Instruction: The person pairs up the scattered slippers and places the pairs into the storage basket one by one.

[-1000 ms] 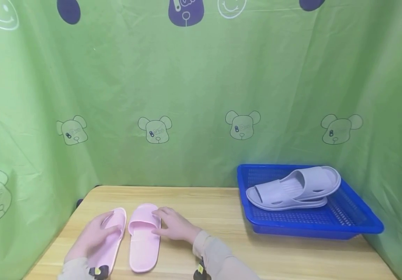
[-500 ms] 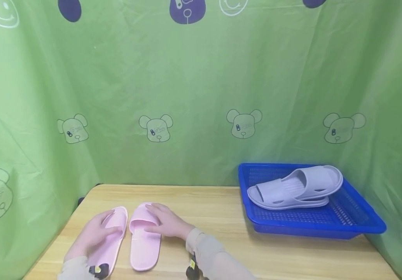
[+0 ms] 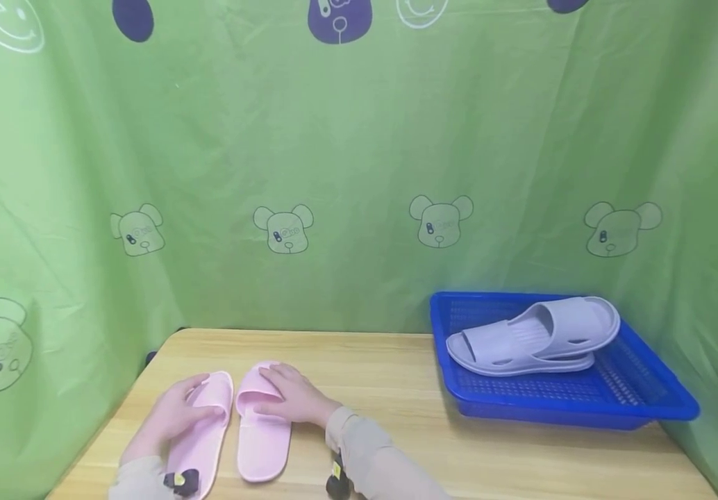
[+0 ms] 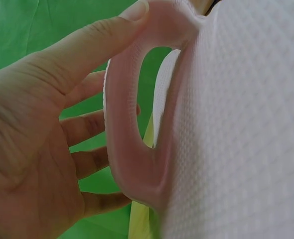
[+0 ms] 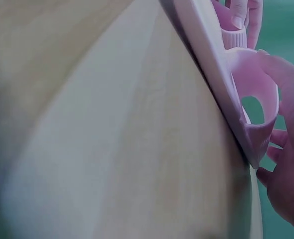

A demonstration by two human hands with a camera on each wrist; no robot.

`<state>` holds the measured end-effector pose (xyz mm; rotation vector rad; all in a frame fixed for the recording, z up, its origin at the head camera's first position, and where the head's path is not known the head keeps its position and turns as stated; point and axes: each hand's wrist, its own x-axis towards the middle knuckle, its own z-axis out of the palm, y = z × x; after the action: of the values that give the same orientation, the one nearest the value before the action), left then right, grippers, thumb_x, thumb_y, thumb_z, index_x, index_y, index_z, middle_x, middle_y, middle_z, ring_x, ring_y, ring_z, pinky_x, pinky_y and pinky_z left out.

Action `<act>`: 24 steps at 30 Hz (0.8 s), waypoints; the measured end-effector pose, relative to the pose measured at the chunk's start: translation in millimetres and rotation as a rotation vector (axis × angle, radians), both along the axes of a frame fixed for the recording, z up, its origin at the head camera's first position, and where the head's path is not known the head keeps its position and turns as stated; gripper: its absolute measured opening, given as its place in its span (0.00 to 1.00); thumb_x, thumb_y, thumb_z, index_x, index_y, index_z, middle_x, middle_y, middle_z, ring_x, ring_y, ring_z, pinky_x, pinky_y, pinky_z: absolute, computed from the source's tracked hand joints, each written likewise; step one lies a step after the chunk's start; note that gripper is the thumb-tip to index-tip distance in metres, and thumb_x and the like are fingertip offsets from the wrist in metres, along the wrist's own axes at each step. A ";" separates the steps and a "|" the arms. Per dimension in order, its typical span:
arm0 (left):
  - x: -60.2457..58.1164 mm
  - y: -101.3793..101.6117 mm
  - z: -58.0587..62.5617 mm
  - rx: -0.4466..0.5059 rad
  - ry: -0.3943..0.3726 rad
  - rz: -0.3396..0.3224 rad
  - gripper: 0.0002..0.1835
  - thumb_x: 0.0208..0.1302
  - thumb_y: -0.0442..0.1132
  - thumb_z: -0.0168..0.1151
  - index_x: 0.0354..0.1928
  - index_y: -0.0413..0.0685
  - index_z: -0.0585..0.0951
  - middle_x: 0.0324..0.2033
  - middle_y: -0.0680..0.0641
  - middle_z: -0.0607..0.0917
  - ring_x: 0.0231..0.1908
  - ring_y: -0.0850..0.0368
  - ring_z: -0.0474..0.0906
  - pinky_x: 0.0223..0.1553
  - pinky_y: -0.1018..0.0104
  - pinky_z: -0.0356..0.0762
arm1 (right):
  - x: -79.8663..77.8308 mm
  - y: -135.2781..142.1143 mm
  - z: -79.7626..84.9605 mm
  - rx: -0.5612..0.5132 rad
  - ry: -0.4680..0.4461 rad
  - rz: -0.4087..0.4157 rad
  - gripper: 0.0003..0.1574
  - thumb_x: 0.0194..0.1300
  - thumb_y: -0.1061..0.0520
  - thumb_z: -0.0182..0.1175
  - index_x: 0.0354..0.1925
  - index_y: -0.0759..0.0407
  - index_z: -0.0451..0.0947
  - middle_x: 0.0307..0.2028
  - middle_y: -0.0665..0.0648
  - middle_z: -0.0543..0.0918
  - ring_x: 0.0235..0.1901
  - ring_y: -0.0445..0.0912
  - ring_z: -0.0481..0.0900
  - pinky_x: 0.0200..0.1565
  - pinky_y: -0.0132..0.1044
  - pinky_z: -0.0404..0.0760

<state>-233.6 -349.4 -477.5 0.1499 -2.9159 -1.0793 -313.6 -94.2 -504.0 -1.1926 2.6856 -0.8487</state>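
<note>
Two pink slippers lie side by side at the left of the wooden table, toes away from me. My left hand (image 3: 170, 418) grips the strap of the left slipper (image 3: 199, 451), thumb at its near edge and fingers over the far side. That strap (image 4: 121, 114) arches between thumb and fingers in the left wrist view. Over the right slipper (image 3: 263, 448) lies my right hand (image 3: 299, 397), its fingers on the strap and its thumb at the strap's near edge. The right wrist view shows this hand's thumb and fingers around the strap (image 5: 266, 97).
On the right of the table (image 3: 384, 444) stands a blue plastic basket (image 3: 559, 410). Inside it a pair of pale lilac slippers (image 3: 521, 340) is stacked, one leaning on the other. A green curtain (image 3: 359, 146) encloses the back and sides.
My right hand has slid left from the right slipper's edge onto its strap. The left hand stays at the left slipper. The head view has shifted slightly.
</note>
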 end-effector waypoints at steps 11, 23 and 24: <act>1.5 -0.5 -0.4 0.012 0.025 -0.015 0.49 0.48 0.55 0.75 0.68 0.37 0.66 0.65 0.28 0.69 0.64 0.29 0.66 0.62 0.34 0.66 | -2.7 -5.8 -1.2 -0.026 0.067 -0.013 0.46 0.66 0.29 0.51 0.72 0.51 0.60 0.69 0.52 0.69 0.70 0.50 0.64 0.72 0.49 0.62; -2.4 -2.1 -2.1 -0.025 0.078 -0.023 0.48 0.48 0.57 0.75 0.66 0.35 0.69 0.62 0.30 0.73 0.63 0.30 0.68 0.63 0.34 0.66 | -1.4 -7.5 0.5 -0.072 0.061 -0.090 0.45 0.64 0.27 0.52 0.69 0.50 0.65 0.67 0.53 0.72 0.66 0.49 0.68 0.69 0.49 0.66; -2.6 -2.1 -1.8 -0.027 0.080 -0.022 0.48 0.48 0.57 0.75 0.66 0.35 0.70 0.62 0.30 0.73 0.63 0.30 0.68 0.63 0.34 0.65 | -1.9 -7.7 0.1 -0.078 0.069 -0.095 0.46 0.63 0.26 0.52 0.69 0.50 0.65 0.66 0.53 0.73 0.66 0.49 0.68 0.68 0.49 0.67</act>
<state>-236.1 -351.4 -479.3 0.0721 -2.8660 -1.0237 -315.5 -101.9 -503.9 -1.1380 2.8084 -0.9506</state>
